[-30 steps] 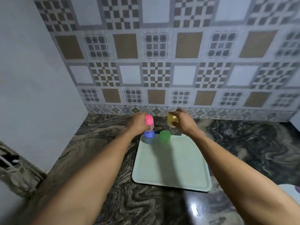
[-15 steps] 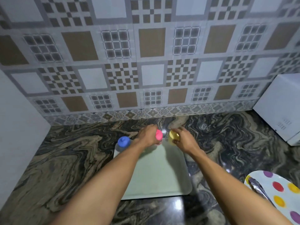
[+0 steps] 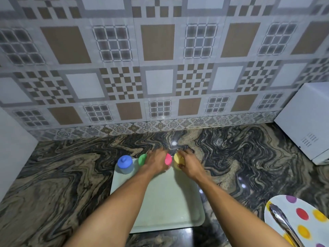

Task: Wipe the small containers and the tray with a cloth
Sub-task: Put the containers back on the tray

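Pink pot [image 3: 168, 159] sits in my left hand [image 3: 154, 162], fingers curled round it; my right hand [image 3: 189, 165] grips the yellow pot [image 3: 178, 158]. Both are at the tray's [image 3: 165, 202] far edge, near the green pot [image 3: 142, 159] and blue pot [image 3: 125, 164]. I should set them down softly, upright.

Pale tray [image 3: 169, 207] lies flat. Blue container [image 3: 125, 164] and green container [image 3: 142, 159] stand upright beside the left hand [image 3: 155, 163]. It holds the pink container [image 3: 168, 159]; the right hand [image 3: 189, 165] holds the yellow container [image 3: 178, 159].

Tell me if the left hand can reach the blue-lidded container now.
Probably, once freed: the left hand grips the pink-lidded container, and only the green-lidded container stands between it and the blue-lidded container.
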